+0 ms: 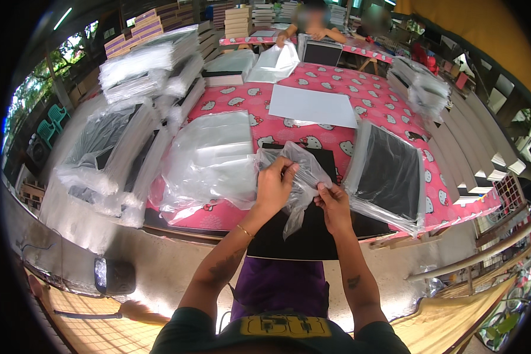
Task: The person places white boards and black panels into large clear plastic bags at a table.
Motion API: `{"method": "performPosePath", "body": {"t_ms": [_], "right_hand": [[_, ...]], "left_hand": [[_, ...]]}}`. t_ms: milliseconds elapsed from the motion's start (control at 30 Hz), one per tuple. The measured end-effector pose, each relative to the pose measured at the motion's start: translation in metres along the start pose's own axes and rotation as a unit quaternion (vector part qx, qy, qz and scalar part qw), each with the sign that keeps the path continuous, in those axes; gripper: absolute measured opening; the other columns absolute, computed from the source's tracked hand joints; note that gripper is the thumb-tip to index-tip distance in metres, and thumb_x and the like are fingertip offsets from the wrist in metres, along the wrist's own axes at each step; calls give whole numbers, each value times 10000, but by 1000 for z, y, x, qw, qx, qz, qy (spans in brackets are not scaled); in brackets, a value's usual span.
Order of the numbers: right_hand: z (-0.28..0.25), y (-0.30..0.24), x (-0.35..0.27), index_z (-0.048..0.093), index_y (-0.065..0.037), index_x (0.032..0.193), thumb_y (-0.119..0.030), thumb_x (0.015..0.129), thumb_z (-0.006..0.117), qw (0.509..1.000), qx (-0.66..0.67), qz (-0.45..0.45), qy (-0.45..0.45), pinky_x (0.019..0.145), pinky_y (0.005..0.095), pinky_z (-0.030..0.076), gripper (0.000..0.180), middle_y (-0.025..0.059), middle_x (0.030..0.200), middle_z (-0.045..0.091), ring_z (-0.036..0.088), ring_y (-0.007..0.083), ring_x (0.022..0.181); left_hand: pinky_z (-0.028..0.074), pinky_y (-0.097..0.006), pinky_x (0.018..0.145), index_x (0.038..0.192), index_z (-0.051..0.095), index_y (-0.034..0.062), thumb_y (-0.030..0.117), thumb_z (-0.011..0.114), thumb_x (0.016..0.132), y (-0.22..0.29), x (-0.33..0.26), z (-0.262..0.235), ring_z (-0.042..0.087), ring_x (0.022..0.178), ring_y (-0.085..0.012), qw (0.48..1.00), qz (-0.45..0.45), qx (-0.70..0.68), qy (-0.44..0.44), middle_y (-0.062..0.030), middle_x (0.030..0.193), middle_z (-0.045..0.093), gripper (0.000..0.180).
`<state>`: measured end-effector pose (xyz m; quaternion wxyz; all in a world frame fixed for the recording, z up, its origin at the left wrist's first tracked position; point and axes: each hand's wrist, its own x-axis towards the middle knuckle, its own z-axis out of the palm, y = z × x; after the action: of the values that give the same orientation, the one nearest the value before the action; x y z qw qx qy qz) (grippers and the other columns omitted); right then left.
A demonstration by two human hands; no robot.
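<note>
Bunched between my two hands is a clear plastic bag (pixel 305 170), its loose end hanging down. My left hand (pixel 275 182) is closed on the bag's left side, and my right hand (pixel 333 203) pinches its right side. Beneath them a black flat board (pixel 295 233) lies on the table's near edge and juts out toward me. To the left of my left hand rests a pile of flat clear plastic bags (pixel 212 159). On the right lies a stack of black boards wrapped in clear plastic (pixel 389 174), close to my right hand.
A pink patterned cloth (pixel 330 138) covers the table, with a white sheet (pixel 312 106) beyond my hands. Tall stacks of plastic-wrapped boards (pixel 109 141) stand at left. Long grey boards (pixel 463 147) line the right side. Across the table, another person (pixel 312 29) handles plastic (pixel 275 62).
</note>
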<state>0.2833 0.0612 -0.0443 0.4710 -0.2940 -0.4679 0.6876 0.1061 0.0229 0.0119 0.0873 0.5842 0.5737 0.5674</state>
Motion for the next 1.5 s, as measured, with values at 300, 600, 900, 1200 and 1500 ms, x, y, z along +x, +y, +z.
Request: {"method": "performPosePath", "body": {"t_ms": [300,600,900,1200,1500], "right_hand": [[20,-6,-18,614,-55,949,-80,900,610,986,168,-23,9,851,333,518,55,48,904,660,646,146,847],[47,-26,-44,613,-55,1014,-195,915,613,989,134,47,-32,843,313,490,170,23,933,646,629,156,954],[46,-9,-45,628,-58,985,-131,914,602,992,126,-17,8,757,280,488,105,16,923,641,606,108,886],[44,3,-49,643,-11,988,-119,916,600,998,51,-39,11,753,246,466,137,25,957,641,572,85,838],[39,8,-58,593,-50,997,-113,914,568,990,126,-55,-4,897,343,478,107,91,1046,641,621,167,944]], "left_hand": [[473,-364,692,880,605,-12,110,655,839,-10,-34,19,609,802,-320,998,63,-28,-15,-166,886,632,137],[476,-389,761,954,584,-7,58,665,779,12,-37,-22,587,859,-336,971,210,100,-52,-177,991,576,204],[480,-344,758,1032,621,43,152,697,827,-10,-55,-10,605,867,-272,996,-2,-86,-35,-148,953,605,244],[457,-391,823,893,618,-18,137,679,825,16,-62,-10,589,926,-335,998,66,-7,-18,-171,1000,611,181],[443,-394,735,846,562,-24,87,588,879,-10,-50,-25,557,813,-355,991,23,80,105,-181,902,604,118]]}}
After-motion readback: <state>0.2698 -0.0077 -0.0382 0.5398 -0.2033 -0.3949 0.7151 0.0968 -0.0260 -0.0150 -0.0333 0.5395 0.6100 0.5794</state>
